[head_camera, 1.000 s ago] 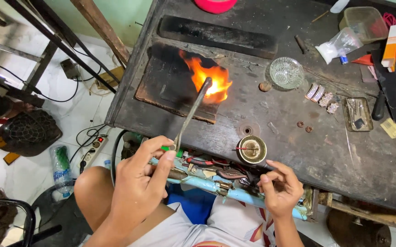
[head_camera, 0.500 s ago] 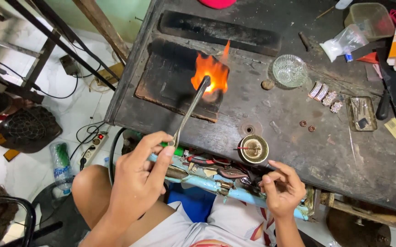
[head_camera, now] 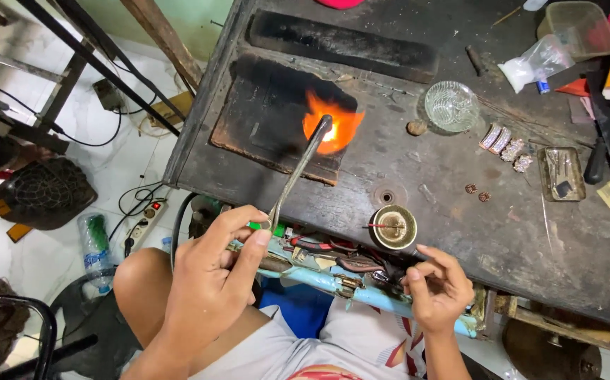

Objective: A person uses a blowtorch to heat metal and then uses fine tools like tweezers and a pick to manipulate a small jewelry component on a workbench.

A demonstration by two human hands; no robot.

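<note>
Head view: seen from above, a dark, scorched metal tabletop (head_camera: 460, 211) in a cluttered workshop. Left hand (head_camera: 210, 295) clenched around the handle of a long, thin metal blowtorch pipe (head_camera: 298, 172), thumb and forefinger pinching it near the tabletop's front edge. Pipe angled up and away across the tabletop, tip buried in a bright orange flame (head_camera: 333, 127). Flame sitting on a blackened rectangular soldering block (head_camera: 262, 112) at the tabletop's left side. Right hand (head_camera: 438, 292) below the tabletop's front edge, fingers curled in a loose grip; what it pinches, if anything, too small to tell. Small round brass dish (head_camera: 393, 226) on the tabletop just above that hand. Cut-glass bowl (head_camera: 451, 105) to the right of the flame, well apart from it. Row of small silvery ornamented pieces (head_camera: 505, 144) right of the bowl, beside a shallow metal tray (head_camera: 562, 172). Long black slab (head_camera: 340, 43) along the tabletop's far side. Light blue ledge crowded with red-handled pliers (head_camera: 319, 246) under the tabletop's front edge. Clear plastic bottle (head_camera: 95, 250) and a white power strip (head_camera: 143, 222) on the pale tiled floor left of the tabletop.
</note>
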